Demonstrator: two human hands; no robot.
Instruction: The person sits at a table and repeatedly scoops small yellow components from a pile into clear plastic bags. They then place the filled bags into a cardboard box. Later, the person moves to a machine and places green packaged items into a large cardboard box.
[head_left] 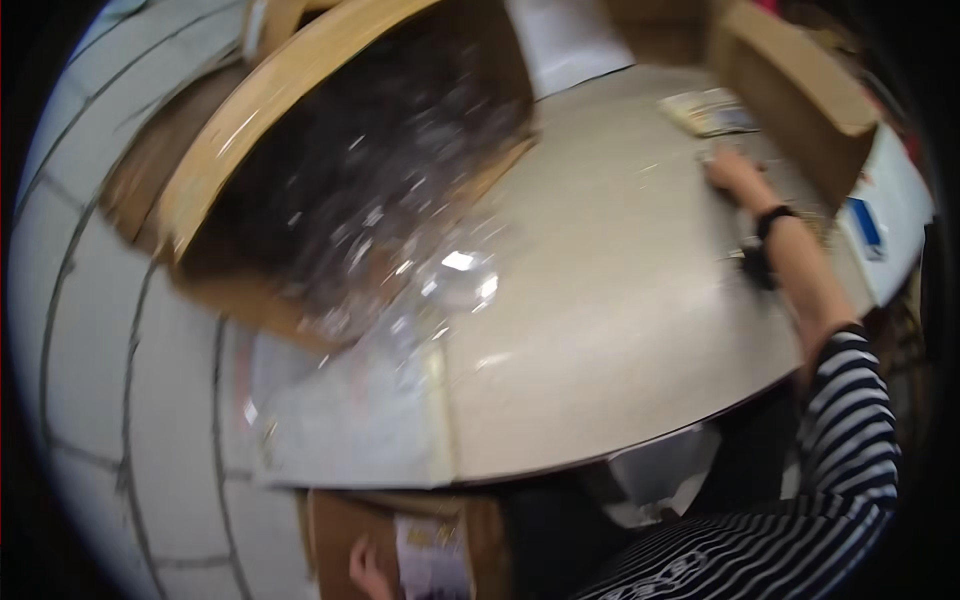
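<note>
Neighbouring right hand [736, 176], packet [710, 112], box [795, 115] (carton [300, 65] opposite)

Scene is fairly bright, hard glare on the clear plastic [462, 282], soft sheen on the counter [600, 330], cardboard box [255, 115] dark inside, motion blur smears left hand [369, 568] and right hand [737, 177], fisheye bends straight edges, corners black
</note>
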